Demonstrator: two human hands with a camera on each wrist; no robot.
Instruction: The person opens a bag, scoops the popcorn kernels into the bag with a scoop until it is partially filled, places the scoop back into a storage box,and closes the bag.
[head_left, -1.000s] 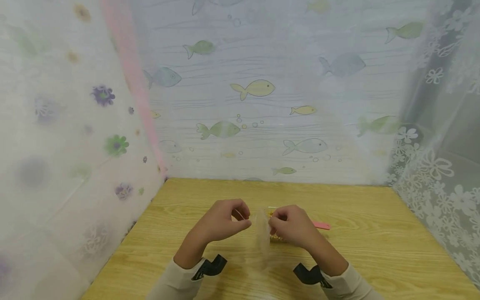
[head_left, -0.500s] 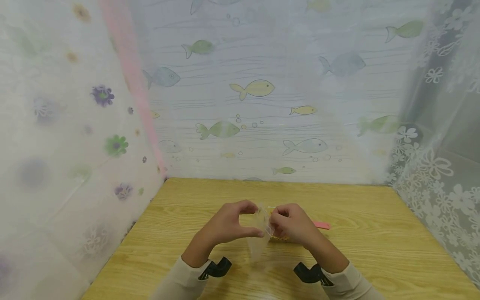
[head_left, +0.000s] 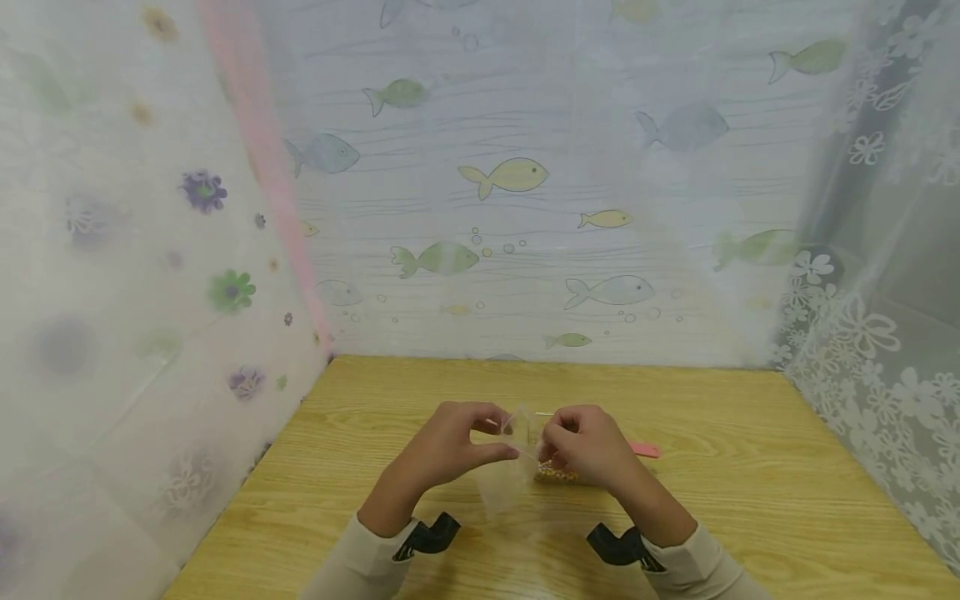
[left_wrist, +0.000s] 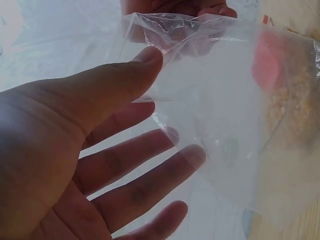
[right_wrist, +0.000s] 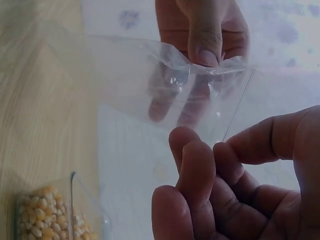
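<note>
A clear plastic bag [head_left: 501, 483] hangs between the two hands, its mouth at the top spread apart. My left hand [head_left: 461, 442] holds one side of the mouth with thumb and index finger; in the left wrist view its other fingers [left_wrist: 150, 192] are spread against or behind the film. My right hand [head_left: 588, 446] pinches the opposite edge between thumb and index finger, the other fingers curled, as the right wrist view shows. Behind the right hand stands a clear container [right_wrist: 73, 200] of yellow corn kernels [right_wrist: 47, 215], partly hidden in the head view.
A pink handle [head_left: 645, 451] sticks out to the right of the container. Everything stands on a wood-grain table [head_left: 390, 383]. Curtains with printed fish [head_left: 513, 175] and flowers [head_left: 232, 290] enclose the back and sides.
My left hand has moved right to the bag and taken its edge. The bag has widened at the mouth and its lower end has swung left. The right hand stays nearly in place.
</note>
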